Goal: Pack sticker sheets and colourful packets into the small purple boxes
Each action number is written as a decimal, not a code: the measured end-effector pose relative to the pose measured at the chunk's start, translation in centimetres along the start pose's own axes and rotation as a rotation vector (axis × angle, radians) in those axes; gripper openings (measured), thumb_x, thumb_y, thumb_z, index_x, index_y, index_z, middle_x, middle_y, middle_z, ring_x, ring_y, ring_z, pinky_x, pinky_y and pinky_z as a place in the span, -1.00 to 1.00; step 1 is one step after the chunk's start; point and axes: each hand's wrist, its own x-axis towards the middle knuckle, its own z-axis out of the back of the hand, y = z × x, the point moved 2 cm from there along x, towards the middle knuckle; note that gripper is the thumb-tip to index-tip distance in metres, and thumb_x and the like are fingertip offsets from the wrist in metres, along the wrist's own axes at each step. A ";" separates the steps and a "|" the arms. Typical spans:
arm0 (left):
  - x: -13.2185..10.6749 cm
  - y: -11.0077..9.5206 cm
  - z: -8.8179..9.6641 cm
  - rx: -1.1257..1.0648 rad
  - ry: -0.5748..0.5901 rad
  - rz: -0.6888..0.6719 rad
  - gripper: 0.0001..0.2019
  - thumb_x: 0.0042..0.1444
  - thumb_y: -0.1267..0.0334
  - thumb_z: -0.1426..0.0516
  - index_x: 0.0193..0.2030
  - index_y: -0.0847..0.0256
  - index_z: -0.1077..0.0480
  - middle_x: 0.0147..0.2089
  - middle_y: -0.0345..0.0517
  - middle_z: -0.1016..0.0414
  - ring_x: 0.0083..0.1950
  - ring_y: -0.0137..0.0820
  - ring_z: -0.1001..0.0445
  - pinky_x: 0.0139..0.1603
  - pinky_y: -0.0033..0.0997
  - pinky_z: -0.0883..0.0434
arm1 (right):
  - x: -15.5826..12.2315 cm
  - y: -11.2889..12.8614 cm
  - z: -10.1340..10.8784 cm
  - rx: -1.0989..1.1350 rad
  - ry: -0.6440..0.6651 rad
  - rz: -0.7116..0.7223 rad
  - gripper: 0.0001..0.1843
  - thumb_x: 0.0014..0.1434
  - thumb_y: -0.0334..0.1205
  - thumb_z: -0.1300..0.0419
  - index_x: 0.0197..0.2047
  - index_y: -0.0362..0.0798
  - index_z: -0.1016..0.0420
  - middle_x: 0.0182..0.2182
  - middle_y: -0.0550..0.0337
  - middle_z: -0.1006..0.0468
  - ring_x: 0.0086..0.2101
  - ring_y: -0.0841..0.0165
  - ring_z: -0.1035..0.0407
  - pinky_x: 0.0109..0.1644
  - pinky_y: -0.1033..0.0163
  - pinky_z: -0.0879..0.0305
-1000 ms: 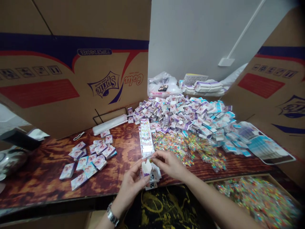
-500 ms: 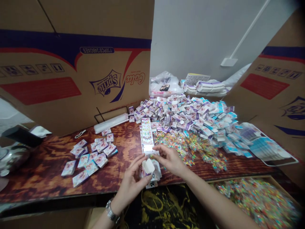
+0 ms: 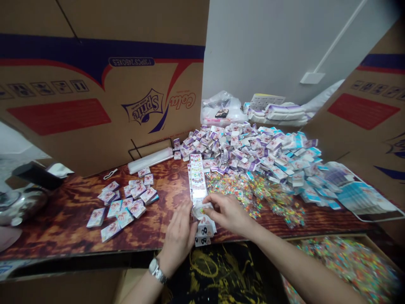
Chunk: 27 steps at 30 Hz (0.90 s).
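My left hand (image 3: 182, 230) is curled round a small carton, which it now mostly hides. Pinched fingers of my right hand (image 3: 229, 215) meet it from the right, and a bit of clear wrapping with a yellow-green spot, seemingly a candy packet (image 3: 204, 210), shows at their tips. Beneath and in front of the hands lie printed sticker strips (image 3: 202, 240). Another long sticker strip (image 3: 196, 173) stretches away from the fingers. Just right of it is a heap of colourful candy packets (image 3: 234, 190).
Small open cartons (image 3: 253, 147) form a big pile at the back. Several closed cartons (image 3: 125, 217) lie at left on the wooden table (image 3: 63, 228). Large cardboard boxes (image 3: 152, 25) stand behind and at right. A box of candy packets (image 3: 354, 261) sits low at right.
My left hand has turned over, its back now facing up, so the open white carton seen before is mostly hidden. My right hand stays close beside it. The view has shifted slightly.
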 end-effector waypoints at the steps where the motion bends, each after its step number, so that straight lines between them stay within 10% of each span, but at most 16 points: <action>1: 0.0 -0.2 -0.1 0.036 -0.014 -0.025 -0.45 0.16 0.43 0.00 0.30 0.32 0.03 0.18 0.21 -0.27 0.24 -0.16 -0.22 0.18 -0.10 -0.30 | 0.0 0.3 -0.1 -0.038 -0.002 0.031 -0.93 0.11 -0.33 -0.15 -0.29 -0.06 -0.41 -0.49 0.25 -0.43 -0.47 0.43 -0.27 -0.39 0.34 -0.11; 18: 0.1 -0.9 -0.5 0.131 -0.038 -0.060 -0.51 0.16 0.42 -0.02 0.24 0.39 -0.05 0.12 0.24 -0.30 0.17 -0.17 -0.28 0.13 -0.15 -0.36 | 0.4 -2.3 -2.5 0.400 0.124 -0.096 -0.92 0.12 -0.34 -0.10 -0.28 -0.05 -0.38 -0.47 0.28 -0.44 -0.46 0.46 -0.33 -0.37 0.38 -0.22; 27: 0.3 -0.9 -0.8 0.147 -0.038 -0.127 -0.49 0.16 0.44 -0.02 0.25 0.41 -0.03 0.06 0.23 -0.32 0.12 -0.17 -0.31 0.12 -0.15 -0.36 | 0.8 -1.8 -1.4 -0.010 0.020 -0.075 -0.78 -0.02 -0.33 -0.23 -0.26 -0.01 -0.36 -0.36 0.25 -0.40 -0.34 0.40 -0.29 -0.31 0.34 -0.13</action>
